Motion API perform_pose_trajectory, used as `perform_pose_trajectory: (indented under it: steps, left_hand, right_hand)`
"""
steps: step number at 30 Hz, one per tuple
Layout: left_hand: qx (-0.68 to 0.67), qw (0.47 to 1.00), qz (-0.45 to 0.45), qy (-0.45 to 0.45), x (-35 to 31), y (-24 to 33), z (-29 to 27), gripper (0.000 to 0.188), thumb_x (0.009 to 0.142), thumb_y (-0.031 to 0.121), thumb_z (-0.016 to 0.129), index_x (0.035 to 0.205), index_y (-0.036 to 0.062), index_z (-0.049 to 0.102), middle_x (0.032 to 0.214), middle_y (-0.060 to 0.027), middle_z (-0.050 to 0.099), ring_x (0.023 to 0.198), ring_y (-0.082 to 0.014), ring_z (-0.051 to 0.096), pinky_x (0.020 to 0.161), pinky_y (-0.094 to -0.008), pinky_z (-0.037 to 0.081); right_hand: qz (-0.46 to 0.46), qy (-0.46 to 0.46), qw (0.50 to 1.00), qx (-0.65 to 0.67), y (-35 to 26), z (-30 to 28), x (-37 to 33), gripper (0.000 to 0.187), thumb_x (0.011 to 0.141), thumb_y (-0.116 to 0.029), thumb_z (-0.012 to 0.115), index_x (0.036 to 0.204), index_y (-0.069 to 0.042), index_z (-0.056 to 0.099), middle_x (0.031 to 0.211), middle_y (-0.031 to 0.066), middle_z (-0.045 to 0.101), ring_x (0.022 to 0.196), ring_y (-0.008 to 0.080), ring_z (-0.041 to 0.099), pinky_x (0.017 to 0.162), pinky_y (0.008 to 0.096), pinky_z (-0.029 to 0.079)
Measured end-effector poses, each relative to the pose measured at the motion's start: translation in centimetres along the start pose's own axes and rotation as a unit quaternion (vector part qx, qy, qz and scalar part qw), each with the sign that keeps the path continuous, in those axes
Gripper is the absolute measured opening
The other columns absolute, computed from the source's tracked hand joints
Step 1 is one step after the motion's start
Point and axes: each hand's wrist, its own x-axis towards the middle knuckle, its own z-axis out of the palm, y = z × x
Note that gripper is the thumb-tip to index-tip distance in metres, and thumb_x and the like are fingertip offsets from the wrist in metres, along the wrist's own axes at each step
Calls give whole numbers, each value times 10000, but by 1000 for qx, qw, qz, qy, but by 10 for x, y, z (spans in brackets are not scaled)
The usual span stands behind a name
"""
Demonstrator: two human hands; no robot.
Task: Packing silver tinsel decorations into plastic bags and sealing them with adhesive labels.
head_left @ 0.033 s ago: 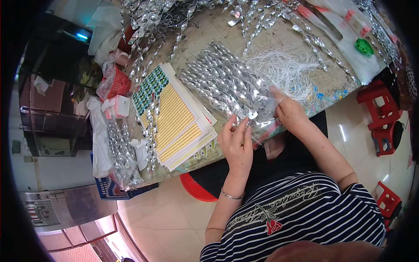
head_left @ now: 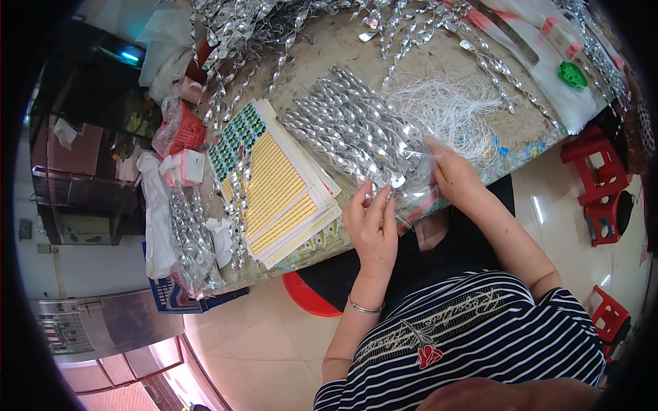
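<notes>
A clear plastic bag [head_left: 411, 195] full of silver twisted foil strips [head_left: 353, 113] lies slantwise on the table. My left hand [head_left: 373, 226] is at its near end, fingertips bent over the plastic and thumb side partly hidden. At the bag's right near corner, my right hand [head_left: 456, 175] pinches the film between thumb and fingers. A loose tangle of thin white string [head_left: 449, 103] lies just beyond my right hand. Left of the bag are stacked sticker sheets [head_left: 274, 198], yellow strips and green-blue round dots, with a few foil twists across them.
Foil twists [head_left: 253, 31] heap along the table's far side. At left stand a red basket [head_left: 186, 130], a tissue pack [head_left: 184, 166] and another bag of twists [head_left: 195, 240]. A green dish [head_left: 571, 74] sits at far right. Red stools [head_left: 593, 161] stand on the floor.
</notes>
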Motion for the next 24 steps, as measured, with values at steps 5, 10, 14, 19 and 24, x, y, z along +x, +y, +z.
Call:
perform_pose_trajectory:
  steps: [5, 10, 14, 19, 24]
  left_hand:
    - [-4, 1000, 1, 2, -1, 1, 0, 301, 827, 72, 722, 1125, 113, 715, 1246, -111, 587, 965, -243, 534, 880, -358, 435]
    - [-4, 1000, -5, -10, 0, 4, -1, 308, 823, 77, 724, 1129, 112, 710, 1273, -108, 565, 980, -245, 522, 901, -356, 426]
    - [-2, 1000, -8, -7, -1, 3, -1, 306, 824, 76, 721, 1128, 111, 708, 1279, -106, 559, 988, -245, 516, 912, -356, 420]
    - [1, 1000, -12, -10, -1, 1, -1, 291, 831, 95, 720, 1121, 113, 711, 1275, -103, 560, 992, -243, 512, 920, -360, 418]
    - [-11, 1000, -15, -9, -1, 4, 0, 294, 829, 103, 725, 1122, 115, 713, 1275, -98, 561, 988, -236, 511, 920, -355, 419]
  right_hand:
    - [5, -7, 1000, -22, -3, -1, 6, 325, 927, -52, 512, 1242, 20, 541, 1137, 229, 571, 1026, 416, 588, 864, 435, 498]
    - [-21, 10, 999, -23, 4, 4, 6, 224, 919, -77, 534, 1127, 0, 562, 1071, 216, 571, 918, 437, 611, 769, 479, 520]
    - [-14, 11, 1000, -16, -1, 1, 4, 259, 919, -65, 544, 1164, 16, 568, 1077, 221, 571, 975, 428, 587, 829, 453, 494]
    - [-16, 16, 1000, 19, -3, -4, 4, 278, 942, -99, 501, 1191, 12, 559, 1095, 235, 583, 1031, 439, 558, 892, 457, 464]
    - [1, 35, 997, 72, 6, 1, 5, 313, 982, -174, 490, 1211, 33, 541, 1012, 187, 594, 968, 350, 575, 838, 401, 463]
